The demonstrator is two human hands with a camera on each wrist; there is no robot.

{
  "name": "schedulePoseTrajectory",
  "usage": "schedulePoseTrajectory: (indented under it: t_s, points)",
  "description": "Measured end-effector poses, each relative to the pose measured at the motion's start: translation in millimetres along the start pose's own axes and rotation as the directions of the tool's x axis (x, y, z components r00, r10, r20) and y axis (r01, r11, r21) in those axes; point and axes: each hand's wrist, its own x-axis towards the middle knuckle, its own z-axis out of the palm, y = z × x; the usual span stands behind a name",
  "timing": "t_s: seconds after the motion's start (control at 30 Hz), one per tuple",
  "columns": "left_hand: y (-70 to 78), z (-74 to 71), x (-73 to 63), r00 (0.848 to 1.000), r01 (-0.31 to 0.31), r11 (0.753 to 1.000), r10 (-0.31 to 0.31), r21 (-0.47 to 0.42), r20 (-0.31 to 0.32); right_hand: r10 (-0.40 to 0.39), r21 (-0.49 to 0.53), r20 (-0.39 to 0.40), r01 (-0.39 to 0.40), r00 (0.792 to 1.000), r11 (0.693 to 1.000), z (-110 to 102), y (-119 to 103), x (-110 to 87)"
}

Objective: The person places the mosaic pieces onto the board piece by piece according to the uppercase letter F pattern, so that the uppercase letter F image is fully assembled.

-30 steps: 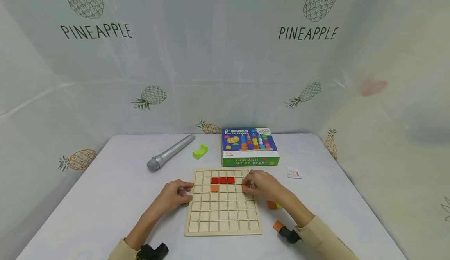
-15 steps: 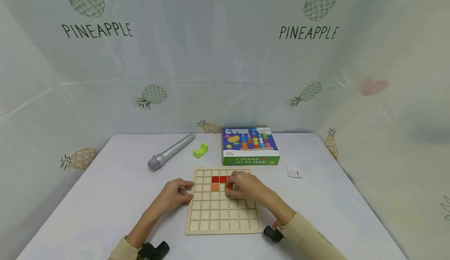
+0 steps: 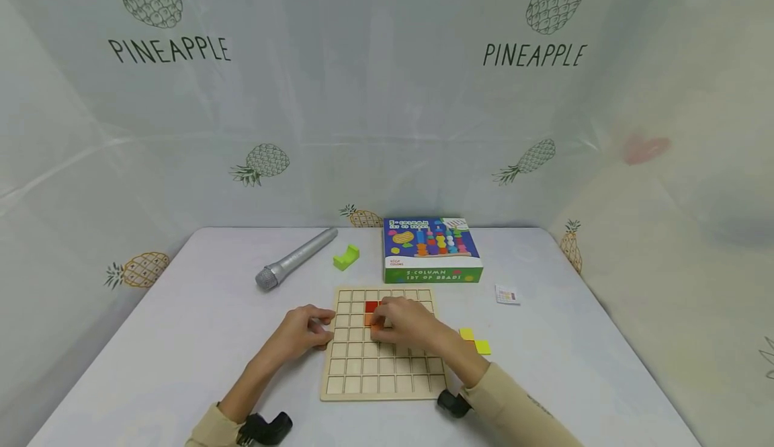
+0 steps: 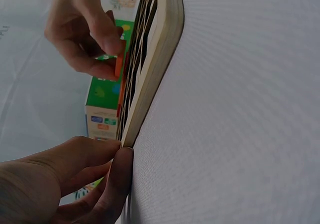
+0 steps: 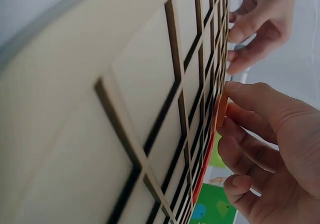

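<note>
A wooden grid board (image 3: 377,369) lies flat on the white table. The left hand (image 3: 302,331) rests against the board's left edge, thumb and index fingertips spaced along it. Over the upper part of the grid, the right hand (image 3: 406,322) pinches an orange square tile (image 5: 223,109) between thumb and fingers. In the left wrist view this orange tile (image 4: 119,66) stands on edge close over the board. Beside it a placed orange tile (image 3: 367,319) sits in a cell, under a red tile (image 3: 371,306). The right hand hides the rest of the red row.
Yellow tiles (image 3: 482,347) lie right of the board, partly behind the right forearm. Behind the board are a silver microphone (image 3: 296,259), a light green curved block (image 3: 347,257) and a bead-set box (image 3: 433,251). A small printed card (image 3: 507,294) lies to the right.
The right hand has moved left across the board with the orange tile, from the right edge to beside the placed orange tile. The left hand has stayed at the left edge.
</note>
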Motion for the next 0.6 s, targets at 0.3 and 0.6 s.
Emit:
schedulePoseTrajectory:
  t_s: [0.3,0.6]
  points:
    - [1.6,-0.3,0.3,1.000,0.016,1.000,-0.016,-0.011,-0.001,0.011,-0.017,0.014,-0.010,1.000,1.000,4.3,-4.3,3.4]
    - [2.0,-0.2,0.2,1.000,0.016,0.999,-0.016,-0.033,0.003,0.020,-0.034,0.018,-0.020,1.000,0.999,7.3,-6.5,5.1]
